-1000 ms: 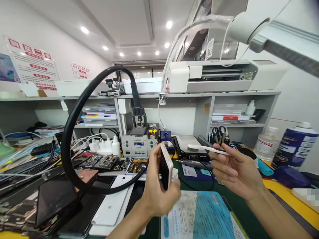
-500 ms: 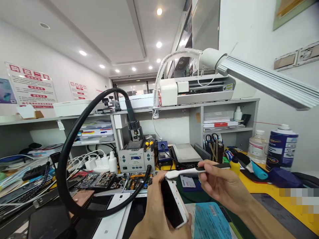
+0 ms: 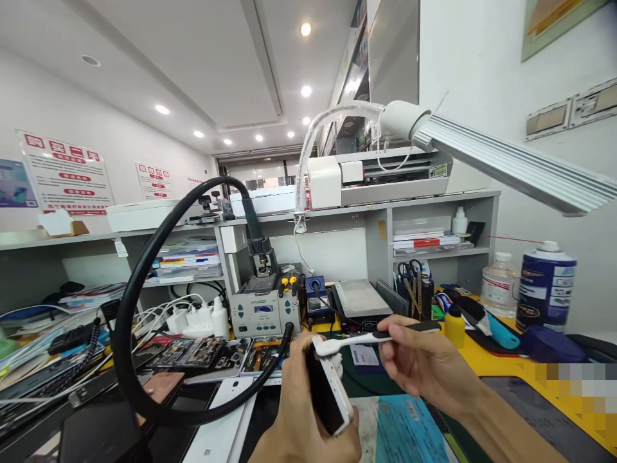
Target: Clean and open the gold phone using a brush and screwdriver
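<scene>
The phone [image 3: 324,393] is tilted at near centre, the left hand [image 3: 295,405] wrapped part-closed around its edges. The right hand [image 3: 427,360] pinches a brush [image 3: 359,340] by its dark handle, the head at the phone's far end; contact is hard to confirm. Light, short strokes along the edge, phone braced, should work best. Count: one held phone, one brush; right, one spray can [image 3: 546,292], one yellow bottle [image 3: 454,329].

This worker's left hand [image 3: 308,402], bottom centre of the frame, is bare; so is the right hand [image 3: 419,360], its forearm [image 3: 501,426] uncovered toward the lower right.
</scene>
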`<action>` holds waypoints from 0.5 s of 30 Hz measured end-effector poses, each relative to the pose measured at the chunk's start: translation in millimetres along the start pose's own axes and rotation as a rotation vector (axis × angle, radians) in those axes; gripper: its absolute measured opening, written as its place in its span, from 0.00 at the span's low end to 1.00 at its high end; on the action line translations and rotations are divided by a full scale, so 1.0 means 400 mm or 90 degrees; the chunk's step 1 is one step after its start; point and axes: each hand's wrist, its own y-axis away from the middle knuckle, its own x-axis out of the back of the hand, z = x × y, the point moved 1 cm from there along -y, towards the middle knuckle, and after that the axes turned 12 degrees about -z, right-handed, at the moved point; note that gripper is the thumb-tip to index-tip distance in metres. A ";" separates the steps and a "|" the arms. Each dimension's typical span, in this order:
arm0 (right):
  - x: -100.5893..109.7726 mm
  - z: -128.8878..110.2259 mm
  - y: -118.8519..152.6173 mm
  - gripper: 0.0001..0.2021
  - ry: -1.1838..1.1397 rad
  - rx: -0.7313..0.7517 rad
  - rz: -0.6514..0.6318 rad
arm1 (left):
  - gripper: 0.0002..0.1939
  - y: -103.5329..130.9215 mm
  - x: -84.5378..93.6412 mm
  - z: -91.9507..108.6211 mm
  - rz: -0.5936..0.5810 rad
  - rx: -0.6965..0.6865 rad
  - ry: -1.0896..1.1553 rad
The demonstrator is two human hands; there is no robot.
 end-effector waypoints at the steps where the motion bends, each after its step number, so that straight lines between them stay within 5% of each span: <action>1: -0.001 0.000 -0.001 0.07 0.004 -0.006 -0.007 | 0.43 -0.003 0.000 0.004 0.001 -0.020 -0.030; 6: -0.006 0.004 -0.002 0.08 0.023 0.002 -0.010 | 0.38 -0.014 -0.010 0.024 0.064 -0.010 -0.054; 11: -0.013 0.004 -0.009 0.13 0.052 0.014 0.016 | 0.37 -0.025 0.002 0.042 -0.010 -0.073 -0.104; 15: 0.010 -0.011 -0.022 0.10 0.075 0.099 0.138 | 0.36 -0.040 0.015 0.056 -0.037 -0.072 -0.034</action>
